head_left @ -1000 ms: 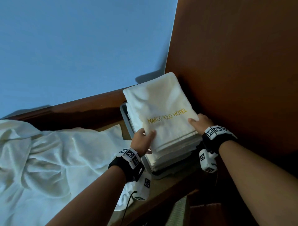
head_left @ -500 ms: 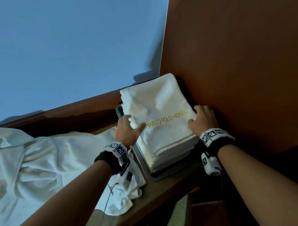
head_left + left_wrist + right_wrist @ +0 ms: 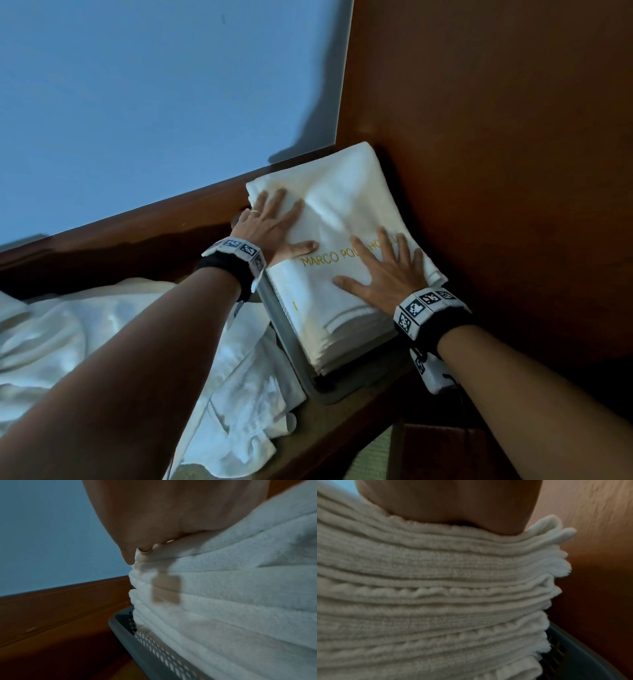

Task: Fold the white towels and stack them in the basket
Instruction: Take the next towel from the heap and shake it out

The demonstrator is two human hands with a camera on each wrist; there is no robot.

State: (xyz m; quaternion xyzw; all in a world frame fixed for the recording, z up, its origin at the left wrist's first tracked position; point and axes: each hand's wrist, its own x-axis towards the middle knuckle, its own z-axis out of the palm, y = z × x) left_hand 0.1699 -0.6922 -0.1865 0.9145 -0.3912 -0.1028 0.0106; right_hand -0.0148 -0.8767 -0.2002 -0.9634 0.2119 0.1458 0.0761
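Observation:
A stack of folded white towels [image 3: 346, 205] fills the grey basket [image 3: 291, 339] in the corner; the top towel carries gold "MARCO POLO HOTEL" lettering. My left hand [image 3: 274, 226] lies flat with spread fingers on the far left part of the top towel. My right hand [image 3: 387, 270] lies flat on its near right part, covering the end of the lettering. The left wrist view shows the palm [image 3: 171, 513] pressing the stack [image 3: 231, 601] above the basket's perforated wall [image 3: 154, 651]. The right wrist view shows the palm [image 3: 450, 500] on the layered towel edges [image 3: 436, 588].
A heap of unfolded white cloth [image 3: 102, 342] lies on the wooden surface left of the basket. A brown wooden panel [image 3: 496, 137] rises close behind and right of the stack. A blue wall [image 3: 154, 102] stands to the left. The counter's front edge [image 3: 342, 435] runs just below the basket.
Both hands have moved from the near corners of the top towel up onto its surface and spread flat. The left hand travelled furthest, to the far left part.

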